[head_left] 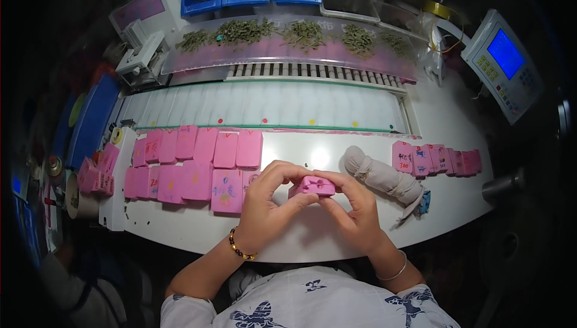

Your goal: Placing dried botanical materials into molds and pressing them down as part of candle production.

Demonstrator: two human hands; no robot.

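My left grip (269, 205) and right grip (359, 211) are pinching a pink packet (317, 186) between them, neither nearer, its longer visible edge running side to side.

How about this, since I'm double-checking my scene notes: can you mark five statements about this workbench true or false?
1. The left hand and right hand hold one pink piece together. True.
2. The beaded bracelet is worn on the right. False: the beaded bracelet is on the left; a plain band is on the right.
3. A grey cloth bundle lies right of the hands. True.
4. The greenish heaps lie nearer the person than the rollers. False: the greenish heaps lie beyond the rollers.
5. Pink blocks lie on both sides of the hands. True.
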